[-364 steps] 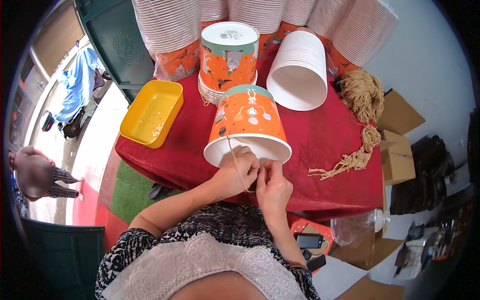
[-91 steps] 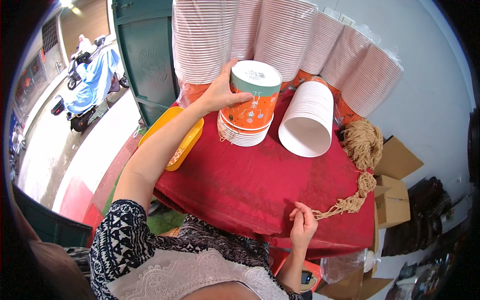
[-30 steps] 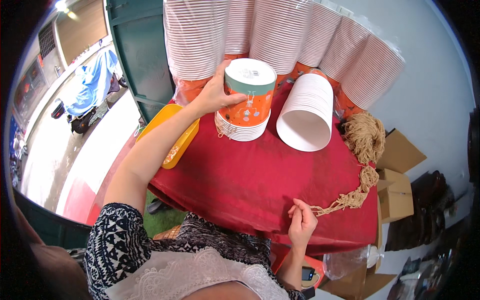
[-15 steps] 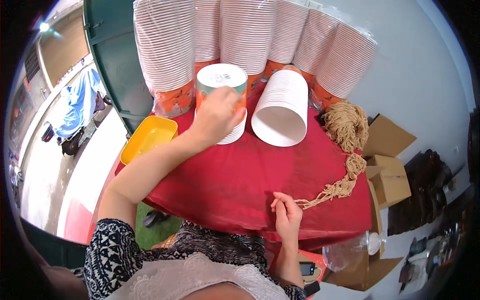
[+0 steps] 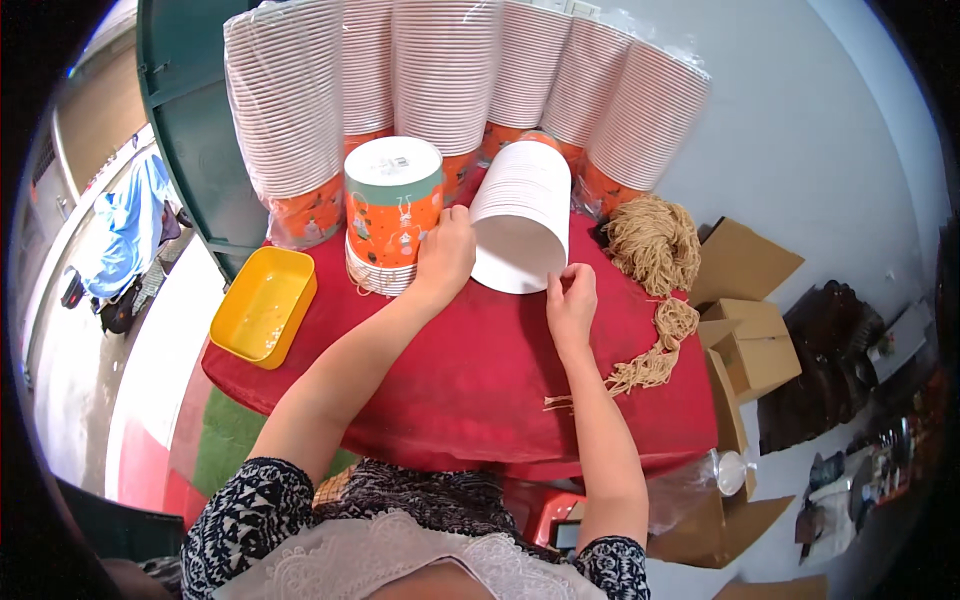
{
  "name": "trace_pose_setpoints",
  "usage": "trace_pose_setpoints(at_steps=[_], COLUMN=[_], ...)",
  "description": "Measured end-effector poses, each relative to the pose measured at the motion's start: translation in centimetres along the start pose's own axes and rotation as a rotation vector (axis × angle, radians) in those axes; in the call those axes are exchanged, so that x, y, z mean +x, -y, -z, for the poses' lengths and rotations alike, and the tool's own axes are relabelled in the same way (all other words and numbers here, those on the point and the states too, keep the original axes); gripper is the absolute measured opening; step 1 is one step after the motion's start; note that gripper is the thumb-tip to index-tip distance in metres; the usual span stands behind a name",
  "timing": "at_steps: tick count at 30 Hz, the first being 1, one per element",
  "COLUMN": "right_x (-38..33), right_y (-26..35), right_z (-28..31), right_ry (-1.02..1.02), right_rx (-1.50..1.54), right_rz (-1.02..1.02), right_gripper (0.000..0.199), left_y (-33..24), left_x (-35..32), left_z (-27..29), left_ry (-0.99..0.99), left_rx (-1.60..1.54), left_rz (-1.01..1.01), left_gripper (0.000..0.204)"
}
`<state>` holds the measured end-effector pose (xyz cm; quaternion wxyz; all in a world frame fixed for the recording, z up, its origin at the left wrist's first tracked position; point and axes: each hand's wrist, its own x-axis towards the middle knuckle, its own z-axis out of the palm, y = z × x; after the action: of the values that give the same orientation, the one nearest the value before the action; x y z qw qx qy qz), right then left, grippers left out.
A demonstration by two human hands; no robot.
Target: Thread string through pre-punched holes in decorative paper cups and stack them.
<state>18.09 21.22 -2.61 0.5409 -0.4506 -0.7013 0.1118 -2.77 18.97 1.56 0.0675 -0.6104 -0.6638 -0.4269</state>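
Note:
A stack of upside-down paper tubs [image 5: 396,222], orange with a green band and white base, stands near the table's middle. Thin tan strings hang around its lower rims. Close to its right side is my left hand [image 5: 447,250], fingers curled and partly hidden. Another stack of white paper tubs [image 5: 528,190] lies on its side, its open mouth facing me. My right hand [image 5: 571,305] is at the lower right of that mouth, thumb and fingertips brought together. Whether either hand grips a rim or a string does not show clearly.
Tall plastic-wrapped tub stacks [image 5: 447,80] line the back. A yellow tray [image 5: 262,308] sits at the left edge of the red-covered table [image 5: 480,400]. Tan twine [image 5: 655,245] lies at right, its loose strands trailing toward me. Cardboard boxes [image 5: 755,345] stand beyond the right edge.
My left hand has come down from the top of the upright stack to its right side. My right hand has moved forward from the twine ends to the lying stack's mouth.

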Motion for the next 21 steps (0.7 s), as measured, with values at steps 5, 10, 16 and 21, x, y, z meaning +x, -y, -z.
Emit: trace_pose_setpoints(at_steps=[5, 10, 16, 21], right_x=[0.8, 0.9, 0.1, -1.0], right_y=[-0.7, -1.2, -1.2, 0.3], right_z=[-0.8, -1.1, -0.6, 1.2], right_ry=[-0.125, -0.231, -0.193, -0.042], right_rx=[-0.043, -0.121, -0.213, -0.18], right_rz=[0.018, 0.093, 0.133, 0.052], right_gripper=[0.02, 0.017, 0.012, 0.039], left_y=[-0.1, 0.5, 0.0, -0.9], left_x=[-0.5, -1.1, -1.9, -3.0], left_z=[-0.9, -2.0, -2.0, -0.1], left_ry=[-0.164, -0.22, -0.178, -0.118], left_rx=[-0.033, -0.087, -0.038, -0.032], left_rz=[-0.073, -0.108, -0.14, -0.186], left_gripper=[0.017, 0.016, 0.014, 0.028])
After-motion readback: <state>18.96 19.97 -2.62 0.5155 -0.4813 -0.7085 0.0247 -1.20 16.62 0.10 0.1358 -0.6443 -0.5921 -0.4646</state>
